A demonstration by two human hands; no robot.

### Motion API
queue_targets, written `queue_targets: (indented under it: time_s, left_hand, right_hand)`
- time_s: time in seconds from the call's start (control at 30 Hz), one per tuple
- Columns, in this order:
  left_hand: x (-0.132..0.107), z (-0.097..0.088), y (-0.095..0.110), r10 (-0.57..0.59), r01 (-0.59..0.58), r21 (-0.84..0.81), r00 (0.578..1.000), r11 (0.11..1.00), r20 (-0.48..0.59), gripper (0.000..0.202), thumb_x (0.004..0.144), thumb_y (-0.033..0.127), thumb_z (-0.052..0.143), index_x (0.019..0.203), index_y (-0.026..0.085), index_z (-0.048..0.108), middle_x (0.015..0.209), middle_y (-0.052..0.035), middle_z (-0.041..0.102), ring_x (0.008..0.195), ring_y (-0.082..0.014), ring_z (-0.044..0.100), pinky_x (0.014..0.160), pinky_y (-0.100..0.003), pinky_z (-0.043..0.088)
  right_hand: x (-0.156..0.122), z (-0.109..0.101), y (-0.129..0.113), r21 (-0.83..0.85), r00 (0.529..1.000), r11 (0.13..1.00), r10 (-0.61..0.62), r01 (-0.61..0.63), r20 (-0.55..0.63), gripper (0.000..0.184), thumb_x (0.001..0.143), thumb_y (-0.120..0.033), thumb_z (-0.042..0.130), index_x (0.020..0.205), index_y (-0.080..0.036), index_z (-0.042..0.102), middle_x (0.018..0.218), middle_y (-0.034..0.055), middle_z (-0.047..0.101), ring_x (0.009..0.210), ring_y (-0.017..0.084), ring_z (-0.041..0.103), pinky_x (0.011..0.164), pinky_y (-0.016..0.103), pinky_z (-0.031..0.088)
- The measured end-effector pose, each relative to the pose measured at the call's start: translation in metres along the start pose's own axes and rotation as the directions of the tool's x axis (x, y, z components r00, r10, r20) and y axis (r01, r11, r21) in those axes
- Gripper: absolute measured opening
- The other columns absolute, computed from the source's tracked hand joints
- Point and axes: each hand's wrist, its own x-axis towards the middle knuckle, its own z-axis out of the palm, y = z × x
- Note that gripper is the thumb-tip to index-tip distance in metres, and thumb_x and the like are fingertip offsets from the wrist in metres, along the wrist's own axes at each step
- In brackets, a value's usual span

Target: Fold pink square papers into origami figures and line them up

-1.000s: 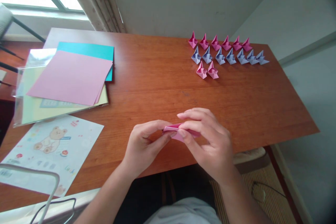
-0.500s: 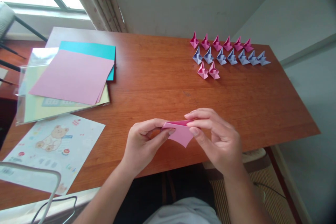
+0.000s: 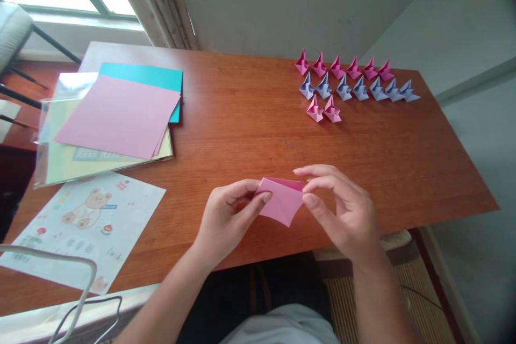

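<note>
Over the bench, the left hand clamps the left end of a folded pink origami paper, long axis left to right; the right hand is at its right corner, whether pinching, I cannot tell.

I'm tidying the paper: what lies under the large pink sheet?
Edges show of a second pink sheet, a turquoise sheet and yellowish paper in a clear sleeve. The large pink sheet hides whatever lies beneath its middle.

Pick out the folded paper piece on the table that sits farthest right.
The last lavender piece, at the middle row's right end; every other folded piece sits further left.
</note>
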Motion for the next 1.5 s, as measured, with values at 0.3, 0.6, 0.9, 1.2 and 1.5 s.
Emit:
queue_targets:
  time_s: [0.3,0.6,0.9,1.2,1.5]
  left_hand:
    - [0.002,0.002,0.004,0.053,-0.099,0.227,0.978,0.969,0.200,0.018,0.095,0.028,0.062,0.091,0.017,0.076,0.070,-0.0009,0.071,0.060,-0.0103,0.058,0.055,-0.018,0.045]
    - [0.003,0.001,0.001,-0.129,0.129,0.012,0.972,0.992,0.194,0.021,0.088,0.036,0.070,0.086,0.015,0.071,0.072,-0.0027,0.068,0.063,-0.0138,0.061,0.056,-0.021,0.050]
    - [0.005,-0.001,0.005,-0.186,0.196,-0.080,0.976,0.977,0.114,0.029,0.088,0.041,0.070,0.078,0.014,0.070,0.066,-0.0019,0.067,0.058,-0.0125,0.063,0.054,-0.020,0.053]
    - [0.003,0.000,-0.001,-0.090,0.090,-0.017,0.995,0.996,-0.031,0.019,0.088,0.034,0.072,0.088,0.016,0.075,0.072,-0.0018,0.072,0.060,-0.0116,0.065,0.053,-0.018,0.054]
    - [0.004,-0.003,-0.001,0.001,0.006,0.177,0.999,0.984,-0.043,0.020,0.095,0.031,0.063,0.088,0.016,0.073,0.066,0.0006,0.071,0.055,-0.0112,0.066,0.051,-0.018,0.051]
  right_hand:
    - [0.019,0.011,-0.006,0.020,0.962,0.991,0.121,-0.130,0.246,0.011,0.095,-0.026,0.064,0.086,-0.022,0.070,0.086,0.0005,0.072,0.082,0.016,0.067,0.074,0.028,0.052]
    - [0.015,0.021,0.003,0.118,0.977,0.970,0.213,-0.214,0.022,0.020,0.095,-0.033,0.063,0.078,-0.021,0.066,0.074,-0.0009,0.065,0.069,0.014,0.060,0.064,0.026,0.048]
    - [0.011,0.014,0.009,0.092,0.962,0.964,0.236,-0.250,0.138,0.024,0.095,-0.041,0.062,0.084,-0.022,0.072,0.075,-0.0001,0.071,0.066,0.015,0.064,0.058,0.024,0.048]
    - [0.013,0.007,0.014,-0.019,0.956,0.969,0.247,-0.247,0.158,0.027,0.094,-0.043,0.064,0.084,-0.021,0.076,0.071,-0.0001,0.070,0.058,0.014,0.059,0.051,0.025,0.041]
    - [0.012,0.007,0.030,0.067,0.942,0.953,0.278,-0.295,0.187,0.022,0.094,-0.039,0.065,0.085,-0.021,0.074,0.080,0.0010,0.074,0.070,0.017,0.065,0.061,0.027,0.048]
